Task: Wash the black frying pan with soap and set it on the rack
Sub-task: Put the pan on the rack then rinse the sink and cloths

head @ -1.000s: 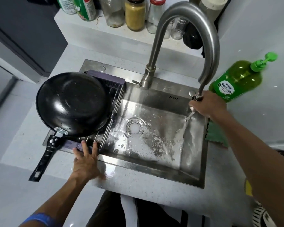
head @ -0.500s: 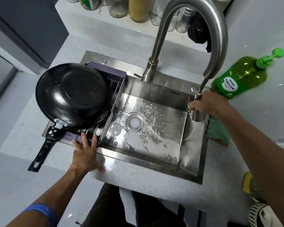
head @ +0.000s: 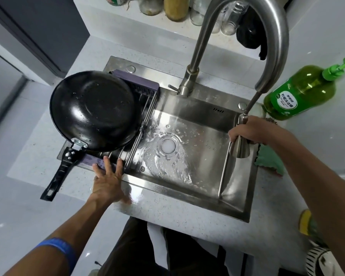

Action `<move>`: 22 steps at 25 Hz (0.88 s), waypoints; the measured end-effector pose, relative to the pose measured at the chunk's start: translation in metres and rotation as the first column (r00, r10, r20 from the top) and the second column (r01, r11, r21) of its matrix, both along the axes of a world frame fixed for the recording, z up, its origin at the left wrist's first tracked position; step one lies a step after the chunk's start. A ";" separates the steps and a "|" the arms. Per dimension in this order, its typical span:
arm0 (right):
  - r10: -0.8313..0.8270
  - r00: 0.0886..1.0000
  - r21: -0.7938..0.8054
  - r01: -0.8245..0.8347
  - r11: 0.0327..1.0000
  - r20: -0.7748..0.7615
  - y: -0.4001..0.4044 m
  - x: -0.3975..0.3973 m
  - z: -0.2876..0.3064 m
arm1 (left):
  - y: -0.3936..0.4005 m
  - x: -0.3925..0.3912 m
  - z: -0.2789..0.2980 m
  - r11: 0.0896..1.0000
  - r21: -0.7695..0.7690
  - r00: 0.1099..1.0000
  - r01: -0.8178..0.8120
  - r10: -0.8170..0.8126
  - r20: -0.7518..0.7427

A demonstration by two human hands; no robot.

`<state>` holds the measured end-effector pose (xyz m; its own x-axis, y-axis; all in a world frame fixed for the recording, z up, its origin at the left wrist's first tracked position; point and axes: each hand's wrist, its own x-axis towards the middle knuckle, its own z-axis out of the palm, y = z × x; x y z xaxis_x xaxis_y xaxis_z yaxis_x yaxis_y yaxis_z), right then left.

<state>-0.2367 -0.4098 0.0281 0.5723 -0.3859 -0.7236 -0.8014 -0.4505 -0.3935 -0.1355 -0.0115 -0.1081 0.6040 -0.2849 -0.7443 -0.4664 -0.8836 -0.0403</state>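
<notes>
The black frying pan [head: 94, 110] lies upside down on the purple-edged rack [head: 136, 82] over the left of the sink, wet with droplets, its handle [head: 57, 176] sticking out over the counter toward me. My left hand [head: 108, 180] rests flat, fingers spread, on the sink's front rim and the rack's near edge, just right of the handle, holding nothing. My right hand [head: 251, 132] grips the pull-out spray head [head: 239, 145] of the faucet, held low at the sink's right side. No stream shows from the head.
The steel sink [head: 187, 188] is wet, with foamy water at the drain [head: 167, 146]. The tall faucet [head: 271, 36] arches overhead. A green soap bottle [head: 301, 92] lies at the right, a green cloth [head: 269, 160] beside the sink. Jars line the back ledge.
The spray head has been pulled down out of the spout in my right hand, and the water stream seen a second ago has stopped. My left hand and the pan have stayed put.
</notes>
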 end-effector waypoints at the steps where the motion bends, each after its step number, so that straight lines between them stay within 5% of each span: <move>1: -0.014 1.000 0.036 0.013 0.999 0.018 0.002 0.001 -0.002 | 0.001 0.000 0.001 1.000 0.001 1.000 0.000 0.000 0.003; 13: -0.159 0.969 0.262 0.107 0.959 0.189 0.057 0.013 -0.013 | 0.003 -0.003 -0.001 1.000 -0.026 0.999 -0.007 0.008 0.038; 22: -0.372 0.899 0.511 0.214 0.832 0.230 0.109 0.046 -0.042 | 0.005 -0.003 -0.001 0.999 -0.029 0.999 -0.037 0.038 0.007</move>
